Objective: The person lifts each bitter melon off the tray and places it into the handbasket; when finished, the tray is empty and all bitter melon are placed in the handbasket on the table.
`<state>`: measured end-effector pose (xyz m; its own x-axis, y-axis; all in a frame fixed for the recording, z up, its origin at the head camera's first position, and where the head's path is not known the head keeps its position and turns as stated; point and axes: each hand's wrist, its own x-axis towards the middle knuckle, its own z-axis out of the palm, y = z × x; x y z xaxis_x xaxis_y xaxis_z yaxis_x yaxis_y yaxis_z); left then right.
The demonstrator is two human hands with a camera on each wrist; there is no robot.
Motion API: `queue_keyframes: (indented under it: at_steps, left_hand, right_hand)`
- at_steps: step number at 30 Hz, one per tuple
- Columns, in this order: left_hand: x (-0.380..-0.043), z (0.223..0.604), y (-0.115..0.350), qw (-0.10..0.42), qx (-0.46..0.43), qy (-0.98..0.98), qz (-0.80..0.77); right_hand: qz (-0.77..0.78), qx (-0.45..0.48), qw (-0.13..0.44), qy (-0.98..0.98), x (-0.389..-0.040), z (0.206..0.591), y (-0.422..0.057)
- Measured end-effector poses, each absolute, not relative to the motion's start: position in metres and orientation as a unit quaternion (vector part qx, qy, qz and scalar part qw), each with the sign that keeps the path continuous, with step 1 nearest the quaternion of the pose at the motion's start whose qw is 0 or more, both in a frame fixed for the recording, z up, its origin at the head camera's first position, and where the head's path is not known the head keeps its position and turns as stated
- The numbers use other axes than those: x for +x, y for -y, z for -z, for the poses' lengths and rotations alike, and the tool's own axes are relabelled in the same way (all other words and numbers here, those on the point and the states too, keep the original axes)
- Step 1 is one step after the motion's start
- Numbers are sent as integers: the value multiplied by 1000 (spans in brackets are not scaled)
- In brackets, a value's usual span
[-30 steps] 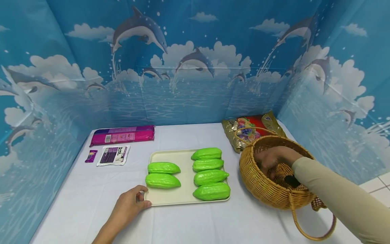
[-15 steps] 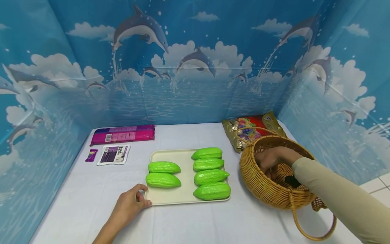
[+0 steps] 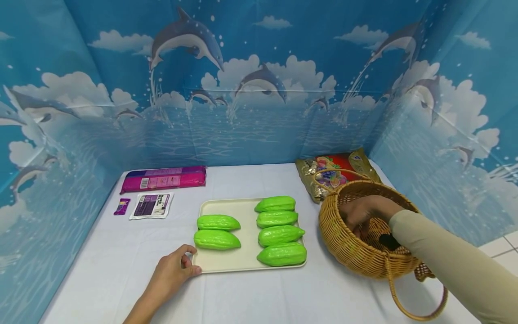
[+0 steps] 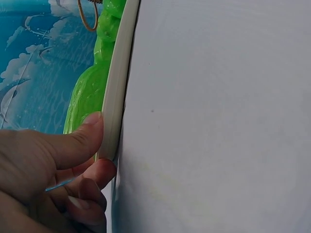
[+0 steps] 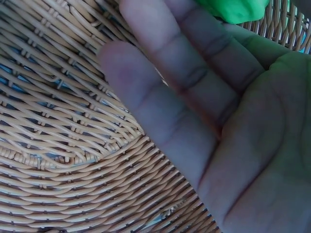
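Note:
My left hand pinches the near left corner of a cream tray; in the left wrist view the thumb lies on the tray's rim. On the tray lie several glossy green, ridged, elongated toy fruits: two at the left, the others stacked in a column at the right. My right hand reaches down inside a wicker basket. Its visible fingers are extended in the right wrist view, against the woven wall. A green thing shows past the fingers; the thumb is hidden.
At the back left lie a pink and purple packet, a white and purple sachet and a small purple wrapper. Behind the basket lies a gold and red bag. One basket handle hangs over the table front.

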<state>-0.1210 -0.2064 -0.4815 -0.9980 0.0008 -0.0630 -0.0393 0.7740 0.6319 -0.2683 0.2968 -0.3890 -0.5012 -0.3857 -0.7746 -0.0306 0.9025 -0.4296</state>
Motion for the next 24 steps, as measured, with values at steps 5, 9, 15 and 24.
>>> queue_keyframes:
  at_steps: [5,9,15,24]
  left_hand:
    - [-121,481,206,29,-9,-942,-335]
    - [-121,482,206,28,-9,-942,-334]
    - [-121,483,207,25,-6,-944,-330]
    - [-120,483,206,27,-7,-943,-330]
  right_hand:
    - [182,-121,481,-849,-268,386,-299]
    - [181,-125,478,-851,-267,383,-299]
    - [179,-116,468,-858,-266,379,-301]
    - [207,-161,446,-856,-269,358,-317]
